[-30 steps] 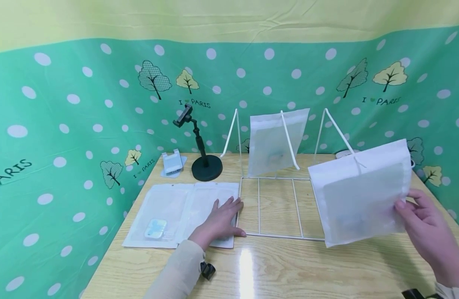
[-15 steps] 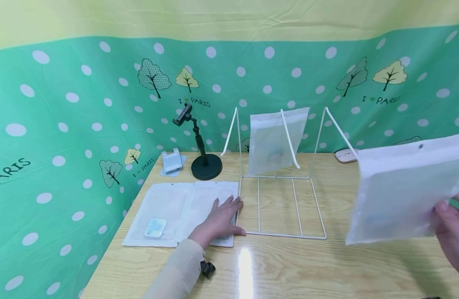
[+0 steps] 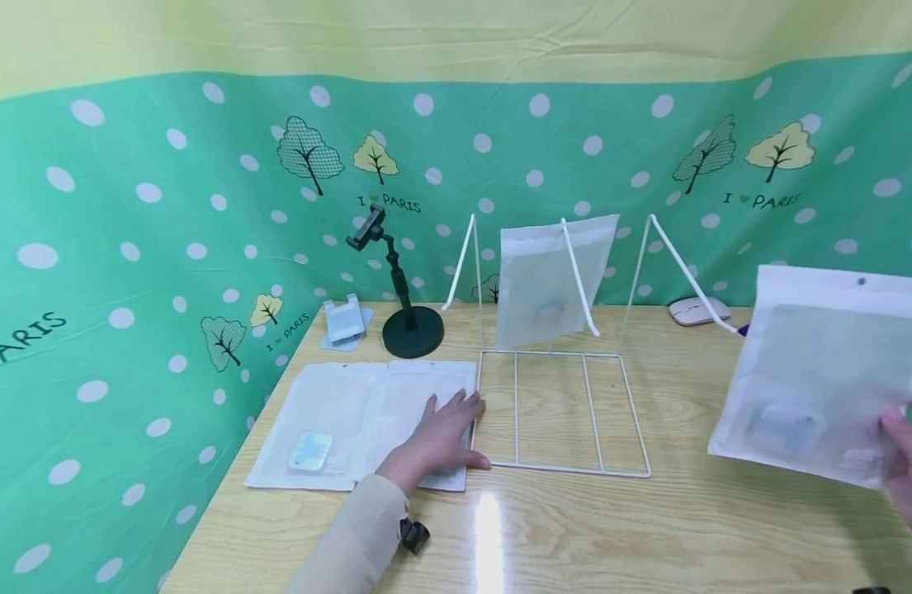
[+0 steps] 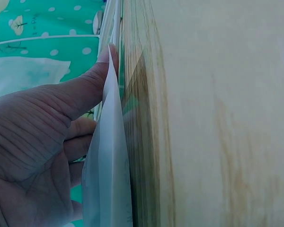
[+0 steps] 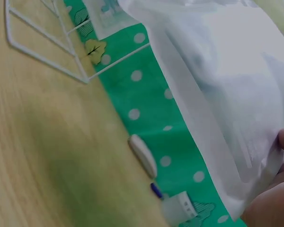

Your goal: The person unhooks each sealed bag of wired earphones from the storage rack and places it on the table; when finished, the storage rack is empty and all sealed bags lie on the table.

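Holding a white pouch (image 3: 827,375) by its lower rt corner, our right hand (image 3: 909,462) pinches it with fingers curled on the edge; pouch hangs clear of the table (image 3: 574,536), rt of the wire rack (image 3: 563,412). A small blue-white item shows inside near the pouch bottom. Our left hand (image 3: 433,437) lies flat, fingers straight, on the flat pouches (image 3: 352,421) at the rack's lt edge; wrist view shows the thumb (image 4: 92,85) against a pouch edge. Another pouch (image 3: 548,276) leans betw. the rack's upright wires. Behind: phone stand (image 3: 404,305), small holder (image 3: 342,323), mouse (image 3: 693,310).
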Available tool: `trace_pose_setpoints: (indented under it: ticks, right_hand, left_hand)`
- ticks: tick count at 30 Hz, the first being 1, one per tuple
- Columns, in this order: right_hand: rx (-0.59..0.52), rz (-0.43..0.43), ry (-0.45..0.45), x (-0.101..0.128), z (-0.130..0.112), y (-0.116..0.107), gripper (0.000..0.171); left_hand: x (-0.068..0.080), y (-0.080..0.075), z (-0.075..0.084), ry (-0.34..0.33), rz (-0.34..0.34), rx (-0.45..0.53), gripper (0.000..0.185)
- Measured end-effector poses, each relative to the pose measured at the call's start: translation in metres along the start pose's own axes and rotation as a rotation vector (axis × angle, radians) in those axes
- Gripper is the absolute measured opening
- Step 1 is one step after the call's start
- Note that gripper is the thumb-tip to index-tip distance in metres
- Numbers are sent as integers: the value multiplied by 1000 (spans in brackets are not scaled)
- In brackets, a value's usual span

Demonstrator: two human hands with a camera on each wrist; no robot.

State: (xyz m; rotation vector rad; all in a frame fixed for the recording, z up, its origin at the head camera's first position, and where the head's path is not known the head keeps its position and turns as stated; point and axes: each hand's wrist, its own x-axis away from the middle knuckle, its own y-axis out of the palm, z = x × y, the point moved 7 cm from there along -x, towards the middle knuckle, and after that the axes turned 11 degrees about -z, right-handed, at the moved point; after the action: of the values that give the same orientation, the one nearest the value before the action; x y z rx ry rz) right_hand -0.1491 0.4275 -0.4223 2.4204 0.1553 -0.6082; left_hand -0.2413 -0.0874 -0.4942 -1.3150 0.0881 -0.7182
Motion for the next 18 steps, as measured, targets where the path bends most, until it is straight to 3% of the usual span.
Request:
trace_pose_setpoints:
  ticks: [5,9,12,15,18]
  right_hand:
    - [152,104,172,11,19,-16,26]
    - [456,163,379,17,35,-33,19]
    - [775,227,571,18,45,-46,17]
    - [1052,278,765,15,53,-53,45]
    - [1168,294,885,13,62,-52,75]
  left_hand:
    - [0,1,0,-7,-6,6,98]
    - [0,1,0,-10,-2,-7,98]
    - [0,0,0,-9,2,-18,98]
    - [0,0,0,-8,3,-20,98]
    - [1,0,0,-9,1,-14,98]
